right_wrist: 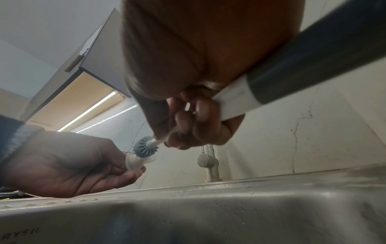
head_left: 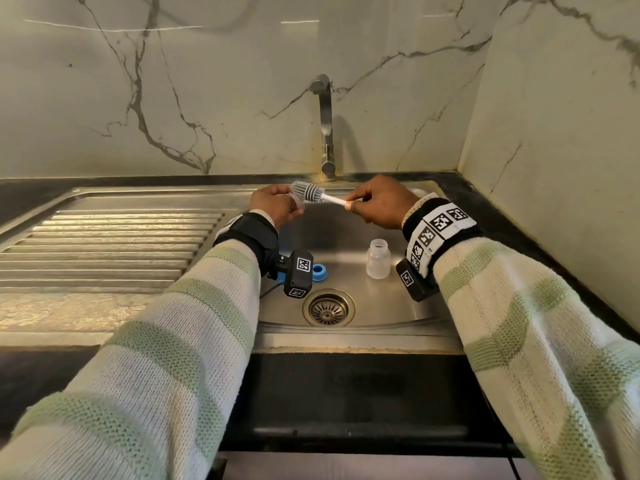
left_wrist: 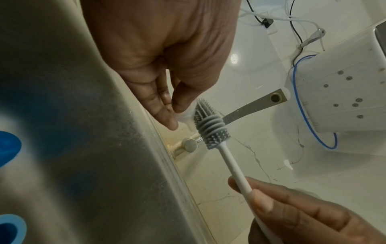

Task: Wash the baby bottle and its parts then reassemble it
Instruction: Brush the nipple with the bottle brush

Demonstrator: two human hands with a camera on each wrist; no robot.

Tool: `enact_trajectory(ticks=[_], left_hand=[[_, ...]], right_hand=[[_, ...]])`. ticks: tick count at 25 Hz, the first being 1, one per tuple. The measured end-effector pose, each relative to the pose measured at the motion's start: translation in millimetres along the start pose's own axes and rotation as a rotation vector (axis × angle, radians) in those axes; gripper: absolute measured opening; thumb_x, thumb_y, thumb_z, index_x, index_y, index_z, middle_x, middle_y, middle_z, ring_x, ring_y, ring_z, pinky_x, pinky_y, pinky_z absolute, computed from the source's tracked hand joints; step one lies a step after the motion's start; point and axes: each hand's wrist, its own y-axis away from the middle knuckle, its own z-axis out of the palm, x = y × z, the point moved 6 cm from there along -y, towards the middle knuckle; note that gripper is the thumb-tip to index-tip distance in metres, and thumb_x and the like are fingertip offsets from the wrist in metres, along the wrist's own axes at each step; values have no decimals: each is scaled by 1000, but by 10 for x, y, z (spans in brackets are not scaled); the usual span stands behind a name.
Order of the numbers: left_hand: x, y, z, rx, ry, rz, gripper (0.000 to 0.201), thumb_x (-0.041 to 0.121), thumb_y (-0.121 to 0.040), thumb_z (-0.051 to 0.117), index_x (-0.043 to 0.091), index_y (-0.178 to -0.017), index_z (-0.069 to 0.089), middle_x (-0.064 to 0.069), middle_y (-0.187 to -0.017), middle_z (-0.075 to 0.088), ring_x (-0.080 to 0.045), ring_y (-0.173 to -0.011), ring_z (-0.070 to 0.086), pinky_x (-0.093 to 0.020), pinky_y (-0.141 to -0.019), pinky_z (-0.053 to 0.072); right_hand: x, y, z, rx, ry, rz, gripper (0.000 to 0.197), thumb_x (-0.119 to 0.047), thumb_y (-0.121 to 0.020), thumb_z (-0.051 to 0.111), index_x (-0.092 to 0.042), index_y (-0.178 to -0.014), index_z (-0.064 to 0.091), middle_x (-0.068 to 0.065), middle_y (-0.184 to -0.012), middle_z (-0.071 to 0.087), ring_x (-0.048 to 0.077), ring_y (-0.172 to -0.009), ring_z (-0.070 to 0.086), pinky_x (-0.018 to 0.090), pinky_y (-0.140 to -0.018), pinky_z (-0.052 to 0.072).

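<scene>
Your work surface is a stainless steel sink [head_left: 398,306] with a ribbed drainboard [head_left: 104,244] to its left, set in a dark countertop [head_left: 502,216]. On the basin floor stand a clear bottle body [head_left: 378,259] — upright, uncapped — and a blue collar ring [head_left: 320,272], apart, both just behind the drain strainer [head_left: 329,308].

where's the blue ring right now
In the head view the blue ring lies on the floor of the sink, left of the clear bottle and just behind the drain, beside the left wrist camera.
</scene>
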Motion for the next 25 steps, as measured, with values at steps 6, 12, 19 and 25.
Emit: enact_trajectory(ticks=[6, 12, 19, 25], left_hand=[[-51, -41, 8, -15, 115, -63, 27, -10, -86, 63, -8, -113, 60, -15, -91, 70, -23, -71, 72, -33, -80, 61], [12, -7, -18, 7, 76, 7, 25, -11, -85, 60, 1, -107, 63, -13, -85, 68, -20, -68, 66, -29, -73, 58], [-41, -5, 64, -34, 85, -44, 18, -9, -87, 61, -8, -105, 63, -17, -88, 67, -22, -73, 67, -28, -73, 61], [-22, -42, -6, -25, 140, -13, 18, -13, -85, 62, 3, -94, 62, -15, -100, 68, -25, -78, 70, -27, -67, 62]], right_hand=[[-40, 5, -11, 27, -15, -3, 27, -25, -93, 63, -15, -117, 71, -4, -81, 66, 13, -70, 59, 33, -76, 55], [-60, 3, 6, 31, -21, -3, 27, -25, -92, 64, -17, -116, 72, -2, -84, 69, 18, -73, 63, 34, -75, 56], [4, 6, -68, 49, -9, -1, 26, -24, -92, 63, -18, -115, 73, -1, -86, 71, 10, -68, 61, 26, -68, 52], [1, 29, -89, 40, 10, 7, 25, -24, -92, 64, -17, -114, 73, -8, -75, 65, 7, -64, 58, 20, -61, 45]])
